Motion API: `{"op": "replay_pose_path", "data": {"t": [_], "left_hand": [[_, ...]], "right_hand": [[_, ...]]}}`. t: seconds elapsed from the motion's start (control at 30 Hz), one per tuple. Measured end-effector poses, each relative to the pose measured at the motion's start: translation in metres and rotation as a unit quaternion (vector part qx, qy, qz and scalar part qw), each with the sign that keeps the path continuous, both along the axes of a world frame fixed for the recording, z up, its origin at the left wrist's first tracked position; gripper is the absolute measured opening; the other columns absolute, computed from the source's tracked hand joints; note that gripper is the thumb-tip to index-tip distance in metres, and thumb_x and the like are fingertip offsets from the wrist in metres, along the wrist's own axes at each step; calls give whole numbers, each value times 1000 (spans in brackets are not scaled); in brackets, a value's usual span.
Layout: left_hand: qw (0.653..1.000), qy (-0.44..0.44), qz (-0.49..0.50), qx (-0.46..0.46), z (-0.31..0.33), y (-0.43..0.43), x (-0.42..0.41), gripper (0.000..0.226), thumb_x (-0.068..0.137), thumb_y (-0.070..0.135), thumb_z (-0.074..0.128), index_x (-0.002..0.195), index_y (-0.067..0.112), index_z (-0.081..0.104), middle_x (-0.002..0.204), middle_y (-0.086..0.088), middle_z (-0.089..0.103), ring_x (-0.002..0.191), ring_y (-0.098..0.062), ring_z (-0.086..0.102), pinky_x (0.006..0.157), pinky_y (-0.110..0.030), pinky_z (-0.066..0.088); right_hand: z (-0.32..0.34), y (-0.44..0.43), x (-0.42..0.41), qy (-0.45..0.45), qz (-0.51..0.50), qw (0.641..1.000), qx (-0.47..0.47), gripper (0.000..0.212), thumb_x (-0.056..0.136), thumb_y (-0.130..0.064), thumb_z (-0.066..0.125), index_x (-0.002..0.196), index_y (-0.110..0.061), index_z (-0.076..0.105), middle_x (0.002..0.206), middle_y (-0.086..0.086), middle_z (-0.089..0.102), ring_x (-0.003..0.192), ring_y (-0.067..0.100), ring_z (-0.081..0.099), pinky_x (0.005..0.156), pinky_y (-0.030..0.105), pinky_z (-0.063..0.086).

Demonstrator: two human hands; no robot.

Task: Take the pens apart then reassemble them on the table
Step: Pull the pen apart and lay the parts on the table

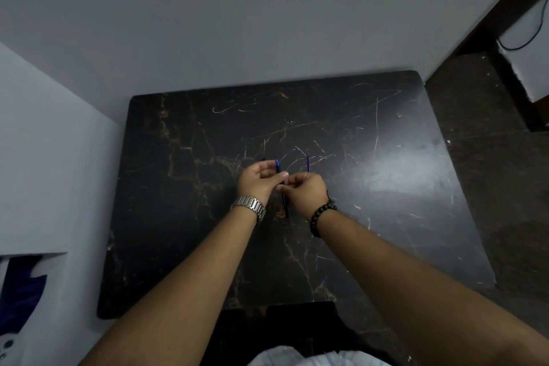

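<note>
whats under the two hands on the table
A dark blue pen lies on the black marble table, showing between the left hand and right hand. The hands cover its middle, and any small part they pinch cannot be made out.

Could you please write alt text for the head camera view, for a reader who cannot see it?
Seen from above, a person's left hand and right hand meet over a dark marble-patterned table, working a blue pen between the fingertips. A thin blue pen part shows just beyond the right hand.

Two hands (260, 180) (304, 192), three blue pen parts (277, 166) (308, 163) (285, 205), one table (356, 187).
</note>
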State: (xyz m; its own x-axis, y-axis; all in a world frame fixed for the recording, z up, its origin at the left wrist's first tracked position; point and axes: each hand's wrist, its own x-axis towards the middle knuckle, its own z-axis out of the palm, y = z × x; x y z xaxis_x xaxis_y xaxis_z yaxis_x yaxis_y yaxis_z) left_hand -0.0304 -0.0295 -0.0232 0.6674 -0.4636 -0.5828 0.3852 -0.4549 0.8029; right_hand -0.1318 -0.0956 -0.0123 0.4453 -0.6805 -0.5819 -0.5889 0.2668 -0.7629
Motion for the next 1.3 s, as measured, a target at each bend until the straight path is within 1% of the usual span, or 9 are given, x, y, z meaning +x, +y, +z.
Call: {"op": "replay_pose_path", "data": {"t": [0.13, 0.2, 0.37, 0.47, 0.87, 0.97, 1.03, 1.13, 1.3], "left_hand": [[998, 30, -50, -19, 3, -1, 0, 32, 97, 18, 61, 128, 12, 64, 116, -5, 72, 109, -21, 68, 99, -43, 54], [996, 37, -71, -36, 5, 0, -1, 31, 101, 11, 51, 129, 8, 63, 116, -6, 73, 103, -16, 70, 95, -35, 56], [1000, -9, -6, -2, 5, -1, -1, 24, 78, 5, 80, 101, 10, 75, 84, 3, 75, 79, -12, 72, 61, -16, 56], [997, -7, 60, 39, 7, -4, 3, 29, 67, 13, 90, 90, 13, 72, 81, 2, 75, 73, -12, 71, 61, -24, 53], [988, 33, 150, -17, 4, -7, 49, 25, 83, 20, 79, 106, 13, 75, 83, 0, 71, 70, -10, 64, 62, -27, 54], [993, -19, 93, 70, -6, 4, 52, 26, 86, 22, 77, 109, 13, 74, 81, 0, 70, 64, -10, 59, 58, -24, 49], [989, -53, 19, 134, -20, 17, 46, 20, 79, 22, 83, 96, 16, 75, 83, -4, 75, 66, -13, 63, 66, -30, 55], [970, -101, -82, 207, -38, 28, 35, 18, 71, 29, 88, 82, 19, 77, 77, -3, 77, 75, -19, 72, 79, -38, 61], [955, -127, -110, 246, -42, 23, 23, 18, 76, 32, 84, 84, 18, 77, 78, 0, 75, 77, -17, 70, 73, -33, 56]], "right_hand": [[-1, -1, -1, 4, -3, 1000, -17, 11, 81, -12, 81, 80, -19, 73, 80, -2, 74, 74, 6, 68, 67, 19, 52], [-3, -2, -1, 11, -3, 1000, -19, 10, 80, -12, 82, 82, -17, 74, 82, 1, 75, 78, 11, 70, 72, 24, 56], [-3, 0, 0, 9, 0, 1000, -13, 13, 79, -12, 83, 84, -17, 72, 79, -2, 73, 72, 4, 67, 62, 15, 50], [-3, 5, 0, 23, 13, 1000, -15, 15, 78, -11, 84, 83, -16, 71, 80, -1, 72, 73, 8, 69, 62, 16, 52], [-8, 10, -15, 21, 41, 999, 28, 11, 83, -3, 78, 92, -5, 71, 73, 1, 71, 55, 5, 66, 47, 14, 53], [-10, 10, -16, 20, 44, 999, 23, 11, 82, -5, 79, 88, -10, 71, 80, 8, 75, 66, 17, 74, 56, 24, 61], [-11, 11, -17, 18, 38, 999, 20, 12, 81, -5, 80, 88, -8, 71, 85, 12, 76, 71, 21, 75, 57, 23, 61], [-12, 11, -18, 21, 43, 999, 5, 13, 82, -6, 80, 89, -10, 71, 85, 7, 74, 64, 8, 69, 48, 10, 50], [-14, 6, -26, 32, 47, 998, 10, 13, 83, -7, 78, 87, -15, 69, 77, -2, 71, 54, -6, 65, 48, 7, 49]]}}
